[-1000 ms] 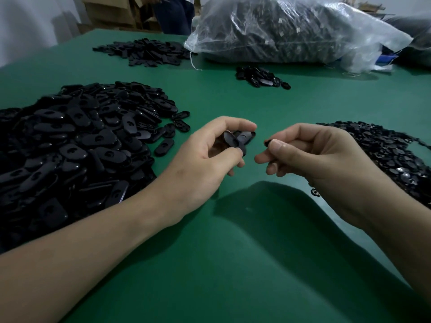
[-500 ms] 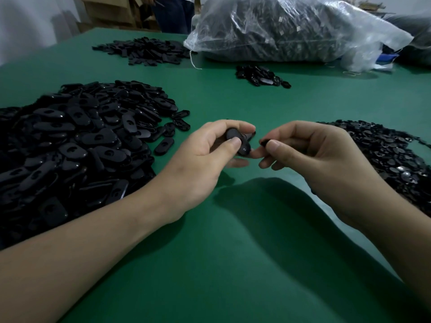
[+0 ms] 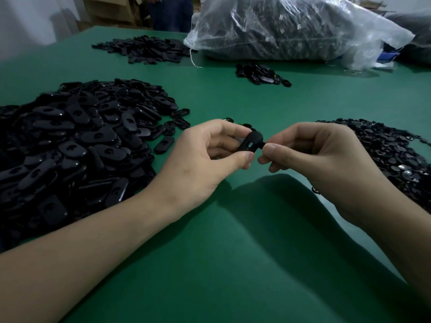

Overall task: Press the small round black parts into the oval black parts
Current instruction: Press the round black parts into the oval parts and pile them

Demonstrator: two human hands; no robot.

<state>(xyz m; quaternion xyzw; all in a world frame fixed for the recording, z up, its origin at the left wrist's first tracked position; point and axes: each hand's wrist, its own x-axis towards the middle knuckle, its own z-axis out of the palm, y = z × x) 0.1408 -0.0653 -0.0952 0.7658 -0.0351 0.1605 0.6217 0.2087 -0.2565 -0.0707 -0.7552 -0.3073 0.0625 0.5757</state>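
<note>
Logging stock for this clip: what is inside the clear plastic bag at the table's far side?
The clear plastic bag is packed with dark parts; the crinkled film hides their shape.

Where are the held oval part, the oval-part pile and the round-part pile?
held oval part (image 3: pixel 253 138): head view, face above its slot.
oval-part pile (image 3: pixel 77 145): head view, heap's middle.
round-part pile (image 3: pixel 391 157): head view, heap's middle.

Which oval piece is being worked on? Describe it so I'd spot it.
From the big pile of oval parts on the green table, look right to the left hand. The oval part it pinches, unlike those lying in piles, is held up off the table.
</note>
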